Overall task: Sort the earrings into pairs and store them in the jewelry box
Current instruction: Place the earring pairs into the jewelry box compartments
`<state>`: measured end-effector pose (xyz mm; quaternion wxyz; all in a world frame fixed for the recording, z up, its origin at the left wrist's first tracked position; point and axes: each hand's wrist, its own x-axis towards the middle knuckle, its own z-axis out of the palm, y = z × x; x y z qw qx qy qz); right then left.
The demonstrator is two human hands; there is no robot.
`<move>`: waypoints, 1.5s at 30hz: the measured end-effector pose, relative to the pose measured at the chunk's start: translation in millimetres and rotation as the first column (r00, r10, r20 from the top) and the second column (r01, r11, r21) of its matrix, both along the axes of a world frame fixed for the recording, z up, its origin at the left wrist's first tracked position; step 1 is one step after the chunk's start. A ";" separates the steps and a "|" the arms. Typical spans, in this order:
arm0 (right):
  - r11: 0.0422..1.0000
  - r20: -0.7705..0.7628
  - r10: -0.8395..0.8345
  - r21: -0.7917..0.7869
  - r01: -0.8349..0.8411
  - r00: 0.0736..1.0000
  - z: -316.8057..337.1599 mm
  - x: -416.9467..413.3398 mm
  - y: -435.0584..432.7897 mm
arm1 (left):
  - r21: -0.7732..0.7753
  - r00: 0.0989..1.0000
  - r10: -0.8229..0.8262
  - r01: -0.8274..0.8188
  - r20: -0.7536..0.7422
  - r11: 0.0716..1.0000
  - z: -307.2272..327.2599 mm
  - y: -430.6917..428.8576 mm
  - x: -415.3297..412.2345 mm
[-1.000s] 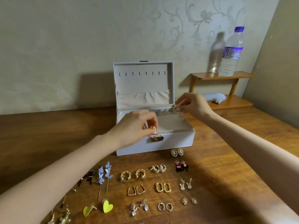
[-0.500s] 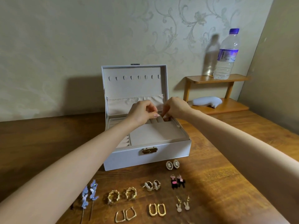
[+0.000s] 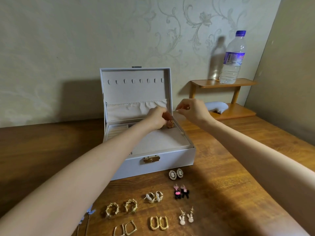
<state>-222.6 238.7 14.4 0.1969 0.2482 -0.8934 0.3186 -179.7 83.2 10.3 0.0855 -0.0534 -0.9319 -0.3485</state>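
The white jewelry box (image 3: pixel 172 165) stands open on the wooden table, lid upright. My left hand (image 3: pixel 156 117) reaches into its back right compartments, pinching a gold earring (image 3: pixel 170 124) just above them. My right hand (image 3: pixel 193 109) hovers beside the box's right rim, fingers loosely curled with nothing visible in them. In front of the box lie paired earrings: cameo studs (image 3: pixel 175 174), pink and black ones (image 3: pixel 181 193), white-gold hoops (image 3: pixel 154 197), textured gold hoops (image 3: pixel 121 208), oval gold hoops (image 3: pixel 158 223), bunny drops (image 3: pixel 186 217), squarish gold hoops (image 3: pixel 125 229).
A water bottle (image 3: pixel 232 57) stands on a small wooden shelf (image 3: pixel 221 82) at the back right, with a white object (image 3: pixel 216 106) on its lower board. A blue flower earring (image 3: pixel 90 211) peeks out beside my left forearm. The wall runs close behind the box.
My left hand carried its gold earring from the box's front to the back right compartments. My right hand dipped into the box, then drew back to the right. The view tilted up.
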 end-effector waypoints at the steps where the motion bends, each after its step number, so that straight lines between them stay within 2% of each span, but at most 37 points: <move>1: 1.000 0.006 0.008 -0.011 -0.008 1.000 -1.3 1.7 3.7 | -0.020 1.000 0.008 -0.008 0.006 1.000 -1.0 1.5 -0.9; 3: 0.999 0.016 0.023 -0.032 -0.023 1.000 -4.4 4.8 9.9 | -0.080 1.000 0.018 -0.018 0.005 0.997 -3.0 3.6 -2.5; 6: 0.998 0.021 0.047 -0.044 -0.046 0.999 -9.3 9.6 16.8 | -0.284 0.997 0.047 -0.061 -0.056 0.957 -4.5 5.7 -1.2; 10: 0.996 0.018 0.065 -0.066 -0.064 0.998 -12.9 18.2 19.7 | -0.402 0.992 0.045 -0.089 -0.119 0.911 -7.3 8.0 -2.5; 14: 0.992 -0.012 0.098 -0.080 -0.099 0.995 -7.9 40.8 20.1 | -0.394 0.977 0.078 -0.151 -0.196 0.906 -6.7 7.4 1.9; 16: 0.989 -0.035 0.124 -0.080 -0.126 0.992 -2.7 58.9 23.4 | -0.366 0.957 0.072 -0.176 -0.282 0.914 -1.3 3.7 15.9; 19: 0.978 -0.026 0.202 -0.055 -0.204 0.979 1.1 90.4 34.1 | -0.283 0.909 -0.065 -0.060 -0.412 0.957 5.7 -3.2 57.9; 22: 0.960 0.078 0.249 0.112 -0.257 0.965 -8.3 110.5 44.0 | -0.430 0.833 -0.255 0.023 -0.490 0.902 0.6 -4.9 105.0; 24: 0.966 0.029 0.208 0.150 -0.210 0.978 -20.6 117.3 45.8 | -0.537 0.829 -0.341 0.059 -0.444 0.841 -7.6 -3.5 122.4; 27: 0.993 -0.243 0.115 0.012 -0.116 0.963 -29.9 128.5 45.7 | -0.631 0.847 -0.395 0.094 -0.355 0.770 -19.2 0.0 131.3; 28: 0.992 -0.269 0.123 0.011 -0.124 0.955 -30.8 133.3 45.7 | -0.638 0.856 -0.391 0.097 -0.339 0.764 -21.6 1.6 133.6; 29: 0.988 -0.256 0.154 0.053 -0.145 0.954 -32.7 136.9 45.4 | -0.641 0.864 -0.382 0.095 -0.326 0.762 -23.8 3.4 135.5; 31: 0.957 -0.121 0.218 0.219 -0.188 0.968 -37.3 143.1 42.8 | -0.650 0.886 -0.361 0.093 -0.292 0.754 -28.3 7.4 137.9; 34: 0.908 0.072 0.194 0.365 -0.207 0.978 -46.9 147.3 37.9 | -0.681 0.925 -0.314 0.090 -0.213 0.727 -35.8 13.4 137.9; 36: 0.900 0.111 0.178 0.384 -0.207 0.978 -50.4 148.4 34.7 | -0.670 0.936 -0.296 0.097 -0.190 0.736 -38.9 17.1 138.7; 42: 0.919 0.104 0.189 0.331 -0.213 0.977 -49.7 149.9 29.3 | -0.633 0.928 -0.302 0.100 -0.219 0.768 -42.2 15.3 138.8; 45: 0.935 0.151 0.202 0.263 -0.237 0.968 -37.3 147.5 30.2 | -0.555 0.922 -0.295 0.114 -0.250 0.824 -33.9 9.1 138.5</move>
